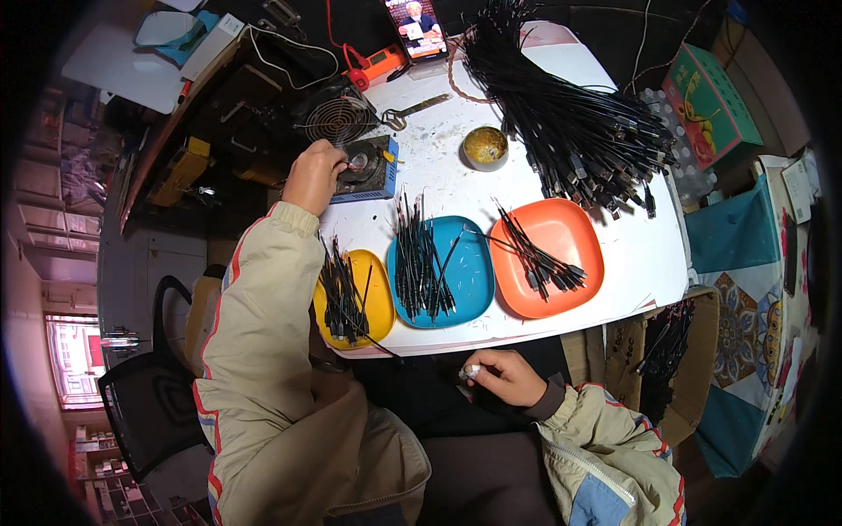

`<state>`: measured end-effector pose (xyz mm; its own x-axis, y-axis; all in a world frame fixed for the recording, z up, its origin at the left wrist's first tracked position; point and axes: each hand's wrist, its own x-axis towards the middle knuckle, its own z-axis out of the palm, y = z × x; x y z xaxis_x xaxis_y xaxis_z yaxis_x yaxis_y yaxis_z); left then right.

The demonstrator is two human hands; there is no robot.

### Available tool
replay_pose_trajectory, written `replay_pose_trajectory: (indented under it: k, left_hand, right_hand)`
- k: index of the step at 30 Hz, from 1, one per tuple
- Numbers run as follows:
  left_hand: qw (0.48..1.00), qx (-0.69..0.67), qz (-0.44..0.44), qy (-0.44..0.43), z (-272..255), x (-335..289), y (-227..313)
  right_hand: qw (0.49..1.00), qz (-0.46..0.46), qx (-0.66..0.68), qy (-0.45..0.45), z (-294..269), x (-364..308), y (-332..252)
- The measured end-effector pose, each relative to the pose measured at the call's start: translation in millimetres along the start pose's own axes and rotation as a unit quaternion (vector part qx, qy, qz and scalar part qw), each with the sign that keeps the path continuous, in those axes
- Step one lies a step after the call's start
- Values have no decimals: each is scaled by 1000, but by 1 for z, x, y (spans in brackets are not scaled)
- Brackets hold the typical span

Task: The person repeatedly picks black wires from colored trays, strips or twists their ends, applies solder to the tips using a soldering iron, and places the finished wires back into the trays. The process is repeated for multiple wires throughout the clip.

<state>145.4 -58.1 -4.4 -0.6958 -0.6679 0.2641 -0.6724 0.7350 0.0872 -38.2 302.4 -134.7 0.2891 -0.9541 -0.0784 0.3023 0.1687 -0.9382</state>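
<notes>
My left hand (pixel 314 178) reaches to the near left side of a blue box-shaped device (pixel 377 181) with a dark round top, perhaps a solder pot. Its fingers are pinched together at the device's edge; what they grip is too small to make out. Close to my lap, my right hand (pixel 507 379) is curled, with a small whitish piece (pixel 471 372) at its fingertips, its kind unclear. Short black cables with bared ends lie in a yellow tray (pixel 382 302), a blue tray (pixel 474 263) and an orange tray (pixel 579 241) along the table's near edge.
A big bundle of black cables (pixel 570 114) covers the far right. Further back are a small round pot (pixel 485 148), a fan (pixel 338 119), an orange tool (pixel 379 66) and a phone (pixel 417 28). A cardboard box (pixel 693 377) of cables stands below the table's right side.
</notes>
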Motion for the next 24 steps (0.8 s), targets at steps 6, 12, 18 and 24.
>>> replay_pose_trajectory:
  k: [6, 12, 18, 24]
  left_hand:
    - [999, -25, 10, 37, -6, -4, 6]
    - [981, -124, 38, 144, -47, -44, 61]
    - [917, -367, -30, 153, -94, -132, 175]
    - [721, -687, -76, 57, -84, -174, 266]
  right_hand:
    - [999, -12, -34, 3, 0, 0, 3]
    - [996, 4, -94, -12, 7, -2, -15]
    - [952, -225, -200, 52, 38, 1, -67]
    - [915, -304, -260, 52, 77, -10, -81]
